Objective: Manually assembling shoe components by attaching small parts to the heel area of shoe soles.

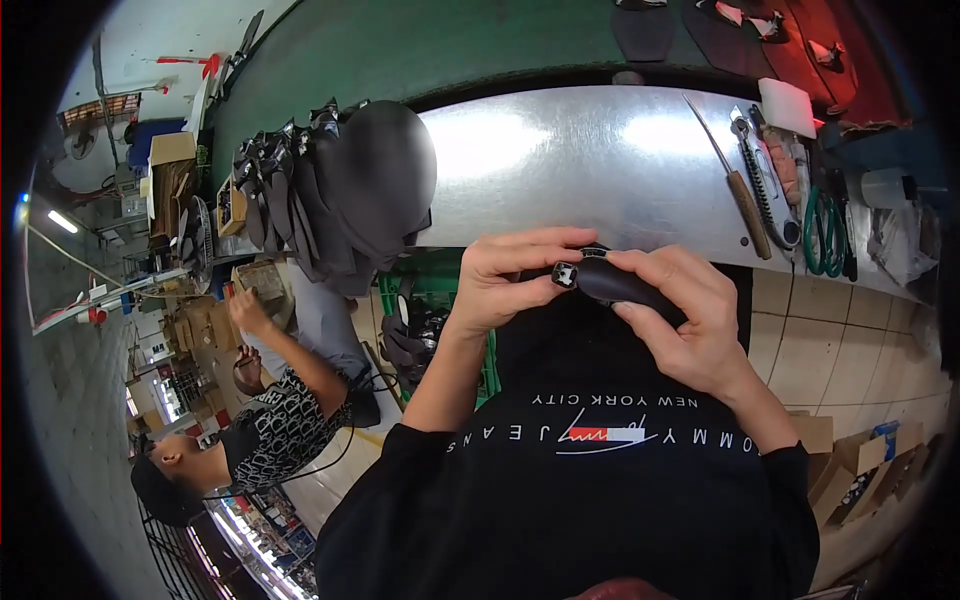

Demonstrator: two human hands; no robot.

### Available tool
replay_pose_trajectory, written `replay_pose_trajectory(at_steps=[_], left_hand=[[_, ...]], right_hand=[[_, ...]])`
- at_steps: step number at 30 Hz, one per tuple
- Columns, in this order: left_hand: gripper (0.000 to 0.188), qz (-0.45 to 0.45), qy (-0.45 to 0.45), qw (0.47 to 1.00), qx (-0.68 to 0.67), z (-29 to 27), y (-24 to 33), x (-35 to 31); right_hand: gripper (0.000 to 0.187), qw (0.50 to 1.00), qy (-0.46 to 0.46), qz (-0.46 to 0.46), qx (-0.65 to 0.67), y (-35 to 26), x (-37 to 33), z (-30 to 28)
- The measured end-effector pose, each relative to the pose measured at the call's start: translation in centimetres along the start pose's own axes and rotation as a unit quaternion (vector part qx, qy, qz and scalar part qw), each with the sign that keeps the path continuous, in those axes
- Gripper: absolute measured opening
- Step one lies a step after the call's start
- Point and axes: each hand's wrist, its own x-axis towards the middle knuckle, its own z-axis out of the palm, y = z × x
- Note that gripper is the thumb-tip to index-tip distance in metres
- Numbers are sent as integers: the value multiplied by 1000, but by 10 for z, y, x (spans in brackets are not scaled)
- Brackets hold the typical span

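In front of my chest, at the near edge of the steel table (600, 180), both hands hold a dark sandal sole (622, 284) with a shiny black-and-silver piece at its left end. My left hand (522, 272) pinches that left end, with fingers along the top and the thumb below. My right hand (690, 315) closes around the other end, its thumb and fingers pressing the dark surface. The sole is seen nearly edge-on, and my fingers hide part of it. To the left lies a stack of dark soles (385, 170) with shiny straps bunched at one side.
An awl (747, 205), a cutter knife (768, 185) and green-handled scissors (824, 235) lie at the table's right. Beyond runs a green belt (480, 40) bearing more soles. A green crate (490, 360) stands below. A co-worker (290, 410) sits at the left; cartons (870, 460) stand at the right.
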Motion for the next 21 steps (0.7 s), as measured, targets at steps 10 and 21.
replay_pose_trajectory(at_steps=[10,21], left_hand=[[39,-23,-4,1000,-15,13,4,-4],[50,-189,84,976,-74,36,-1,-3]], right_hand=[[37,998,-27,9,-53,0,1,0],[16,993,-11,112,24,23,-7,10]])
